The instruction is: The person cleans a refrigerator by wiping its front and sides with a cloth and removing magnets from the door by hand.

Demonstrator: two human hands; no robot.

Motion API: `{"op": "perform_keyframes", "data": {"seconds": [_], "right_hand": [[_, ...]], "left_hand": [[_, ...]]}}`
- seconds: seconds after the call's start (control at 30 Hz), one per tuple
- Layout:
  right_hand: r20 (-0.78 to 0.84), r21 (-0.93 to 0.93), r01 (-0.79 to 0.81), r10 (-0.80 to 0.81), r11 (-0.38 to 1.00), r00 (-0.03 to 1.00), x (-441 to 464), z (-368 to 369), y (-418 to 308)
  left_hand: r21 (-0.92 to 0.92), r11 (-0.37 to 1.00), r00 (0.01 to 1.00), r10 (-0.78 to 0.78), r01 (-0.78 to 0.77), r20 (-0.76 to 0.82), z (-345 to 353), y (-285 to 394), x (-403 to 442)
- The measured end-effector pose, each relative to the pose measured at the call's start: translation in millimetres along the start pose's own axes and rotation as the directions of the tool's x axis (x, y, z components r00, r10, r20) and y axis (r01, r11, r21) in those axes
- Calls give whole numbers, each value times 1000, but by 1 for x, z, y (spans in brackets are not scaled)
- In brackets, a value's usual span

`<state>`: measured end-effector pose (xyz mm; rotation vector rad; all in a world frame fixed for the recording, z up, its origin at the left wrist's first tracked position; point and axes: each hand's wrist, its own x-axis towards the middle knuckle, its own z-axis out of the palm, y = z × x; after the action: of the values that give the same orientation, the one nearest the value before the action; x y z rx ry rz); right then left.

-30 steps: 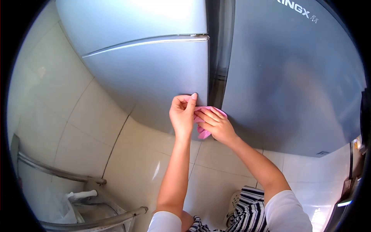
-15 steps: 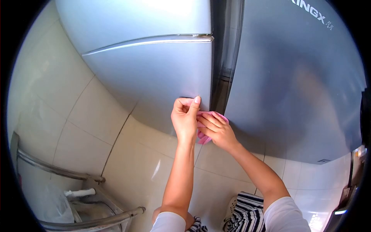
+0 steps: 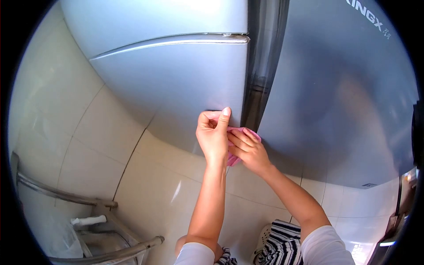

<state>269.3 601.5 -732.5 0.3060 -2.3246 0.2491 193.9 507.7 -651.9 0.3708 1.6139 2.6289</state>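
A pink cloth point(image 3: 252, 133) is bunched low at the right edge of a silver refrigerator door point(image 3: 176, 79). My right hand point(image 3: 249, 150) is closed over it, fingers lying across the folds. Right beside it, my left hand point(image 3: 214, 134) is in front of the door with fingers curled in and thumb pointing up. The cloth's left side runs in behind this hand, and whatever its fingers pinch is hidden. Dark gap point(image 3: 256, 101) separates the door from a grey appliance point(image 3: 327, 97) on the right.
At the lower left stands a metal-framed rack point(image 3: 119, 254) with a clear plastic bag point(image 3: 53, 234) and a white handle-like piece point(image 3: 88, 220). Pale floor tiles point(image 3: 163, 176) spread below. Striped fabric point(image 3: 282, 243) and a beige clog point(image 3: 263, 238) show near my body.
The view has shifted slightly, with the refrigerator appearing a little higher and the gap further right. Both hands stay at nearly the same place by the cloth.
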Motion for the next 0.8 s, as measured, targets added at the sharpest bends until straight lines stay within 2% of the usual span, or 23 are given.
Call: {"op": "perform_keyframes", "data": {"seconds": [0.07,0.17,0.23,0.27,0.33,0.37,0.4,0.47,0.53,0.6,0.67,0.73,0.77,0.8], "right_hand": [[-12,-10,21,-21,1000,1000,3,-2,0],[-10,-2,26,-26,1000,1000,4,0,1],[-10,44,18,-18,999,1000,3,-2,1],[-5,84,16,-16,996,1000,4,-3,1],[-27,113,27,-24,993,999,13,-17,-2],[-91,197,28,-10,980,996,16,-21,-4],[-151,280,34,9,960,988,18,-24,-5],[-234,390,42,55,920,971,25,-33,-7],[-234,496,3,130,868,963,37,-46,-15],[-425,406,114,77,907,902,59,-63,-23],[-612,153,143,-20,978,790,84,-82,-28],[-705,16,139,-87,990,704,110,-94,-29],[-663,-79,86,-117,993,740,124,-99,-31],[-619,-173,35,-136,984,774,135,-101,-31]], "left_hand": [[-3,1000,1000,17,-17,4,-2,-1,0],[0,999,997,-37,37,67,-11,1,3],[2,1000,982,-9,9,190,-22,-1,8],[5,1000,982,-5,4,190,-27,2,10],[42,998,931,-64,52,359,-39,11,14],[153,988,889,-42,-32,455,-51,13,19],[155,987,890,-41,-33,455,-60,20,20],[490,864,850,-167,-117,499,-73,34,20],[556,818,865,-165,-148,473,-85,42,16],[698,639,857,-117,-323,503,-102,46,15],[684,632,848,-76,-366,524,-120,46,18],[672,534,822,80,-513,564,-123,55,16],[672,538,825,81,-509,559,-123,60,15],[678,641,873,-27,-359,487,-122,65,14]]}}
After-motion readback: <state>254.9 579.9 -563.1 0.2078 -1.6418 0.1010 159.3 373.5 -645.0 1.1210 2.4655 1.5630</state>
